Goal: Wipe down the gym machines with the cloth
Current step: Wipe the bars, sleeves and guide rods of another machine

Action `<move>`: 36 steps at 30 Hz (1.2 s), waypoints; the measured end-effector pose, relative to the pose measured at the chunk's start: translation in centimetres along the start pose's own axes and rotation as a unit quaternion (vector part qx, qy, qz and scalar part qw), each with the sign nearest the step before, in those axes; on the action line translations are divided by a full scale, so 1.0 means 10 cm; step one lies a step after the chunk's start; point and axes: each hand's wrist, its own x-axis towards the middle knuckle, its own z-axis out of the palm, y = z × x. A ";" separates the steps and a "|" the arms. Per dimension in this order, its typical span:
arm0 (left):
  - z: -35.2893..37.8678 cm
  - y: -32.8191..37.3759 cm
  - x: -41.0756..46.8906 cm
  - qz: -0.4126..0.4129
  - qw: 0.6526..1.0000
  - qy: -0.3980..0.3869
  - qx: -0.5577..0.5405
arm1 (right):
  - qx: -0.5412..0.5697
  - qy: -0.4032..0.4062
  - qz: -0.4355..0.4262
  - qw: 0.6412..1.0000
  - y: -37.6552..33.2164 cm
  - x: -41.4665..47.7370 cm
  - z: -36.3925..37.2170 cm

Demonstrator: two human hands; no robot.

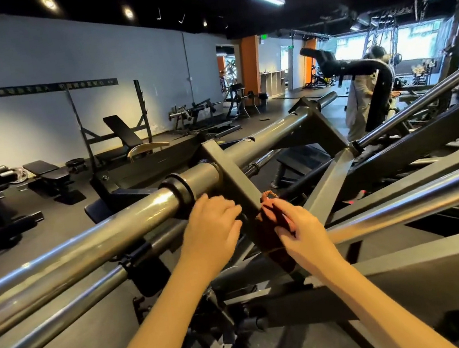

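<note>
Looking down from my head, my right hand [301, 228] pinches the dark red cloth [269, 237] between thumb and bent fingers. The cloth lies bunched against the slanted flat strut [229, 173] of the grey machine, and its lower end hangs down on the near side. My left hand [214, 223] is just left of the cloth. Its fingers are loosely bent with the tips against the same strut, holding nothing I can see. A thick steel tube [83, 235] with a black collar [179, 191] runs off to the left from my left hand. Far left, a black bench [122, 132] stands by the wall. Far right, a person [360, 108] stands at another machine.
</note>
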 end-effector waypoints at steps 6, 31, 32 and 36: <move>0.06 0.20 -0.17 -0.257 0.860 -0.111 -0.427 | 0.122 -0.027 0.035 0.992 -0.25 -0.04 -0.21; -0.32 0.10 -0.38 -0.248 0.851 -0.062 -0.458 | 0.426 -0.257 0.204 0.843 -0.45 0.08 -0.05; -0.33 0.10 -0.38 -0.252 0.849 -0.060 -0.461 | 0.418 -0.283 0.180 0.844 -0.43 0.07 -0.06; -0.34 0.08 -0.38 -0.259 0.855 -0.080 -0.442 | 0.340 -0.287 0.134 0.886 -0.45 0.02 -0.04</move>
